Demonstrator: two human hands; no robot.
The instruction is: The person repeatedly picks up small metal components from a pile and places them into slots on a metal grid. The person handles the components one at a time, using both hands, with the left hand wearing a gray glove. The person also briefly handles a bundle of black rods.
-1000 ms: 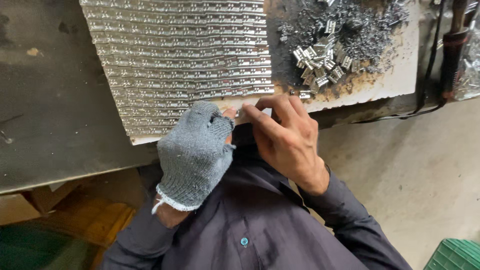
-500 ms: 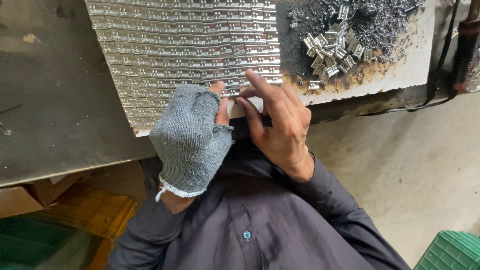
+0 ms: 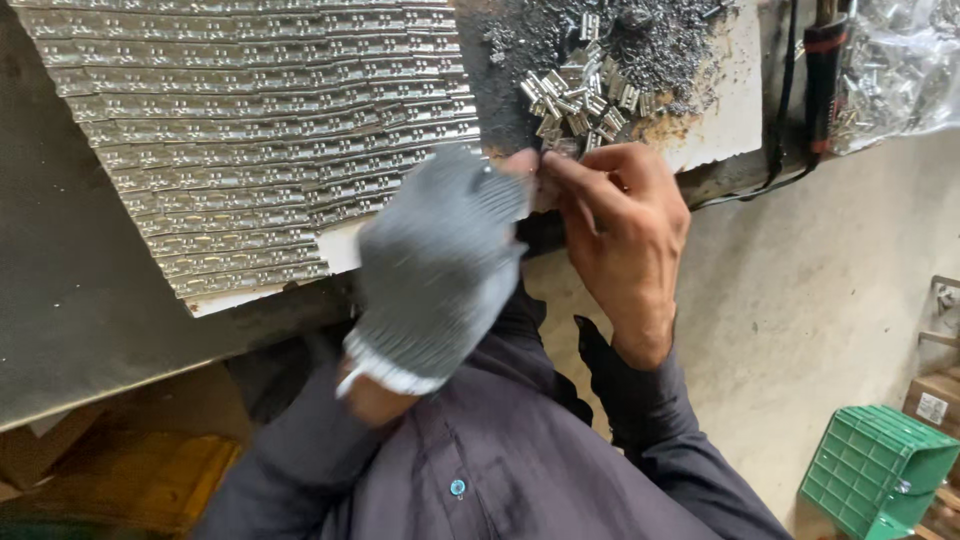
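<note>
Hands shifted right toward metal clips (image 3: 580,95) on gritty board (image 3: 725,110); fingers together, grip unclear; concrete floor (image 3: 820,300).

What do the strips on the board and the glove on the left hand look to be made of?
Strips: likely thin stamped metal, bright silvery, with glinting embossed ridges. Glove on the left hand: grey knitted fabric, probably cotton, with ribbed texture and a white cuff; blurred.
</note>
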